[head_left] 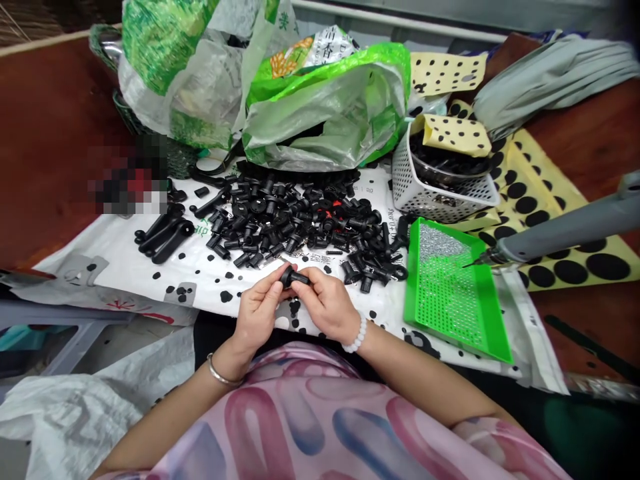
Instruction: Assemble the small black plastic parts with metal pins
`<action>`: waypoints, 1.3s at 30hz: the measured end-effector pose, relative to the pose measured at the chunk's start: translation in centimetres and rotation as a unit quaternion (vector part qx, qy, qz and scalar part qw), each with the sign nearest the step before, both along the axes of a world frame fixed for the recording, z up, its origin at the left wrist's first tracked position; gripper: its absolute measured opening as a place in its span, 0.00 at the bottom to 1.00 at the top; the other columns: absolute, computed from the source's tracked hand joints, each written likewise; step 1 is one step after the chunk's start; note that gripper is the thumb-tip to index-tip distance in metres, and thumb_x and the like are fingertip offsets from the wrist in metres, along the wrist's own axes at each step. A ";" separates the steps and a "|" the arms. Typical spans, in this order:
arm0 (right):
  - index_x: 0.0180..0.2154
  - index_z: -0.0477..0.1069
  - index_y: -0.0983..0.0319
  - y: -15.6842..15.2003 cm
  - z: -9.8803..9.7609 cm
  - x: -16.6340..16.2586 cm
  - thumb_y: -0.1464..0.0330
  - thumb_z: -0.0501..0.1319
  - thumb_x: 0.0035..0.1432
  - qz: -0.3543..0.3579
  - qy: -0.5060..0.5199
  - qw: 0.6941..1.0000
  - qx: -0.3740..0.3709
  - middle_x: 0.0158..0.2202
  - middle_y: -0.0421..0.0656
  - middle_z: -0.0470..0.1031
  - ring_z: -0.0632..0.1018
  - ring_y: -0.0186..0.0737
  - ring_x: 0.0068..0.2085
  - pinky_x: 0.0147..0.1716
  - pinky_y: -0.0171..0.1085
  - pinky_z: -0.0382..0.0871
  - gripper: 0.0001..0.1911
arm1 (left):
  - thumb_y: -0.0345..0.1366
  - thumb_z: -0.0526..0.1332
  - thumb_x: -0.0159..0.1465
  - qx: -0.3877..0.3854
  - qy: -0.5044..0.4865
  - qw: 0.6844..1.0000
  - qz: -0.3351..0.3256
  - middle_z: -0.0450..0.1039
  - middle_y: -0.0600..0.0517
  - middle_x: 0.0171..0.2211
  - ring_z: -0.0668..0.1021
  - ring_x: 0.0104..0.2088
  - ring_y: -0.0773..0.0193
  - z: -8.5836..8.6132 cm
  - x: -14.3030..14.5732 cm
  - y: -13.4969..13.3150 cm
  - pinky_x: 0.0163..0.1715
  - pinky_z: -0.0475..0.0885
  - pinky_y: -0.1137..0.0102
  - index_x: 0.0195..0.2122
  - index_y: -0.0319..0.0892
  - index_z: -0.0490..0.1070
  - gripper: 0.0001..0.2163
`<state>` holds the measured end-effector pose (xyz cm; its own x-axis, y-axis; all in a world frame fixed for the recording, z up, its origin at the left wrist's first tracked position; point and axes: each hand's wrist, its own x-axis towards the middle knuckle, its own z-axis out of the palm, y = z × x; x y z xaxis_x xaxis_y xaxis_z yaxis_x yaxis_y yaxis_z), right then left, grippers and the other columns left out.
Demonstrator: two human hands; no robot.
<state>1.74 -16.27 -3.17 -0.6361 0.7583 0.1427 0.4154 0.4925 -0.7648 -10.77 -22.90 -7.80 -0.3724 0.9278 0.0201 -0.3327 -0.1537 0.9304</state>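
Between both hands, above the table's near edge, is a small black plastic part [299, 278] with a round flanged end and a narrower stem. My left hand [259, 303] is closed, its thumb and fingers pinching the flanged end. The thumb and fingers of my right hand [325, 303] grip the stem side. Just beyond the hands spreads a heap of similar black plastic parts [280, 220] on a white printed sheet [205, 283]. Several black handle-shaped pieces [167, 233] lie left of the heap.
A green perforated tray [413, 293] with small silvery screws sits at right, a grey power screwdriver [560, 230] reaching over it. Behind stand a white basket [445, 208] and green-white plastic bags [330, 113]. Yellow sheets with black round pads [570, 270] cover the right side.
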 end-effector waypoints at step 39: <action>0.23 0.57 0.60 -1.8 -0.3 -1.1 0.62 0.51 0.58 -0.015 0.110 0.973 -0.204 0.17 0.33 0.57 0.58 0.28 0.19 0.19 0.30 0.53 0.14 | 0.35 0.54 0.64 0.025 0.210 0.976 0.050 0.72 0.48 0.49 0.75 0.48 0.60 0.5 -0.1 -1.3 0.53 0.68 0.66 0.52 0.41 0.69 0.16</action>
